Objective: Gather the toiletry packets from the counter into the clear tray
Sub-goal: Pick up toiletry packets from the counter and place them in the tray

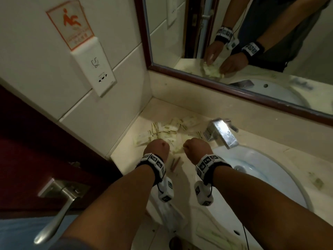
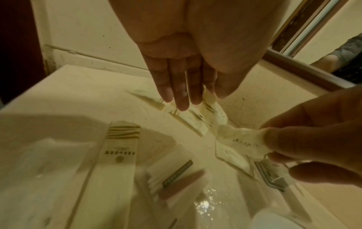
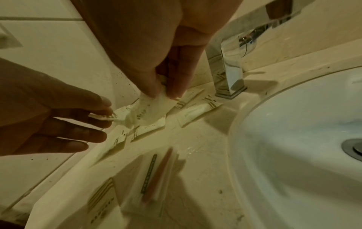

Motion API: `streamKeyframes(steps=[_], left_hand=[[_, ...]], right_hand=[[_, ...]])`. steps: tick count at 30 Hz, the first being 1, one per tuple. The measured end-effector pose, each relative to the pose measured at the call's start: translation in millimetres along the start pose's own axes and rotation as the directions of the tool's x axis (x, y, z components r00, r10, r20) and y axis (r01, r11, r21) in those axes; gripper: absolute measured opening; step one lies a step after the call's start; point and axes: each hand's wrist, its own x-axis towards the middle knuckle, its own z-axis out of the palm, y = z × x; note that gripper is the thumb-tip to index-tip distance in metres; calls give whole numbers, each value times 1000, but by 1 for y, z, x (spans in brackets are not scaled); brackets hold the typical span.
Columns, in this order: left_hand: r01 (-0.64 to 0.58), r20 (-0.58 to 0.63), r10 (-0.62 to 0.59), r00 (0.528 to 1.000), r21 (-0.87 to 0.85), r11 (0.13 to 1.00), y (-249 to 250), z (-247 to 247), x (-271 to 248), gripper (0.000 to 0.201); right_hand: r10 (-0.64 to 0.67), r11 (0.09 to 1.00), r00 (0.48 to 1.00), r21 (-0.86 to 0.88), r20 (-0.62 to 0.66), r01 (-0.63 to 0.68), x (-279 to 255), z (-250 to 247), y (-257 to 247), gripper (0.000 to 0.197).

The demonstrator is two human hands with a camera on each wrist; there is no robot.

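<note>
Right hand: the right hand (image 3: 166,74) is seen above the counter (image 1: 182,175); a soft crumpled packet (image 3: 149,111) is pinched between its thumb and fingers and held up off the top.
Left hand: the left hand (image 2: 182,77) is held flat with straight fingers; a thin flat packet (image 3: 101,117) is nipped between two fingertips, next to the crumpled one.
Packets: a loose pile of packets (image 1: 171,128) is spread in the back corner, between the side wall and the tap (image 1: 222,132).
Clear tray: it cannot be told from the pictures.
Edges: the sink (image 1: 266,170) rim is just to the right of the hands.
Room: a bare strip of counter is left between the pile and the sink.
</note>
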Motion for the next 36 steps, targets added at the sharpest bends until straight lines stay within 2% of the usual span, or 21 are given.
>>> streamKeyframes(steps=[6,10,15,16,17,19,22,26,28,31,33,36], left_hand=[[57,-30,-63,998,-165,985,16,-5,-19,23],[37,-59,-51,997,-218,975,33,-2,-37,17],[-17,11,20,1000,-231,973,61,3,-63,60],[-32,29,38,999,-189,982,68,4,-67,59],[-67,48,73,996,-119,991,75,6,-74,49],[-118,72,117,990,1,993,88,9,-87,13],[-96,82,97,992,-15,995,107,21,-107,21],[-102,71,109,991,-98,990,133,41,-132,20],[-116,58,122,991,-106,988,143,49,-141,26],[-153,45,158,986,-97,983,162,61,-158,27],[-155,39,160,986,-101,983,174,67,-170,25],[-165,39,170,985,-107,980,189,77,-186,23]], right_hand=[[-28,1000,998,13,-50,29,-29,-20,9,24],[-10,1000,996,18,-88,12,-54,-34,21,23],[50,993,991,115,-123,-36,-88,-45,43,22],[60,991,990,128,-128,-44,-96,-47,48,23],[65,990,990,133,-128,-48,-104,-50,53,23],[67,988,991,146,-118,-50,-122,-54,64,22],[77,983,990,177,-119,-55,-147,-62,82,16],[70,987,987,156,-142,-47,-172,-73,113,46],[54,990,988,134,-147,-34,-178,-77,127,41],[54,992,988,123,-142,-37,-194,-82,153,20],[56,991,988,128,-143,-38,-206,-81,167,32],[43,993,986,116,-162,-24,-223,-80,185,37]])
